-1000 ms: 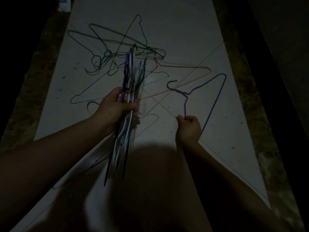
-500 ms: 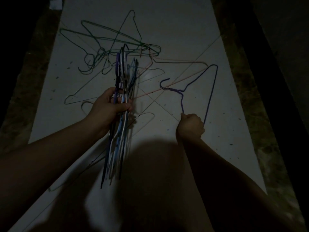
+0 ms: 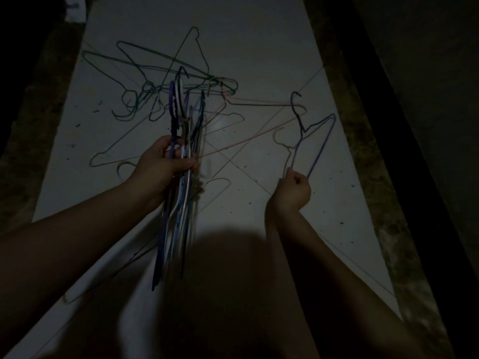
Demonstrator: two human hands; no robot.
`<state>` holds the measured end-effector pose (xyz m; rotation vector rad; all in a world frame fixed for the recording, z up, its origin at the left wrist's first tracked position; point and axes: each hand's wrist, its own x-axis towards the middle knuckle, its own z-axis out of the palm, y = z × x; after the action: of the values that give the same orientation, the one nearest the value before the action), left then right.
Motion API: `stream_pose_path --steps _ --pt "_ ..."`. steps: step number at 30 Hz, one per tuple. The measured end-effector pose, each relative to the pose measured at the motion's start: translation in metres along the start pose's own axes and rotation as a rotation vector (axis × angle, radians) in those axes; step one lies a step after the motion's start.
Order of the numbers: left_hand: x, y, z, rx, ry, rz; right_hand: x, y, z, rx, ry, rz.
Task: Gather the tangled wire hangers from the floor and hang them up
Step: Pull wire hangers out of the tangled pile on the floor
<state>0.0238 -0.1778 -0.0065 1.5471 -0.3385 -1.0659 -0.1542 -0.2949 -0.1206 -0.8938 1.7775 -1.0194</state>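
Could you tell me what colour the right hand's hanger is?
The hanger is bluish purple; head view.

Hanger bundle [image 3: 176, 229], centre frame: thin wire, coated purple, blue, white and dark. The coating looked smooth, but gloss could not be resolved in the dim light. Purple hanger [image 3: 322, 144], right: the same thin coated wire. Green tangle [image 3: 147, 89] and pink hanger [image 3: 248, 137], upper centre: also coated wire. Floor tile [image 3: 259, 47]: pale, smooth, faintly glossy, with dark flecks. Side strip [image 3: 363, 164], right: rough, mottled, matt.
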Motion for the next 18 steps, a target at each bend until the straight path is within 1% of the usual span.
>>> stream_pose_path --steps 4,7,13,18 --pt "0.000 0.004 0.001 0.013 -0.019 0.019 -0.030 -0.019 0.008 0.159 -0.089 0.058" --pt "0.000 0.008 -0.001 -0.005 -0.029 0.037 -0.058 -0.031 0.018 0.183 -0.162 0.075" --pt "-0.006 0.020 -0.010 0.003 0.017 0.058 -0.112 -0.061 0.030 0.199 -0.307 -0.026" --pt "-0.008 0.034 -0.020 -0.061 0.046 0.071 -0.150 -0.075 0.041 0.188 -0.448 -0.082"
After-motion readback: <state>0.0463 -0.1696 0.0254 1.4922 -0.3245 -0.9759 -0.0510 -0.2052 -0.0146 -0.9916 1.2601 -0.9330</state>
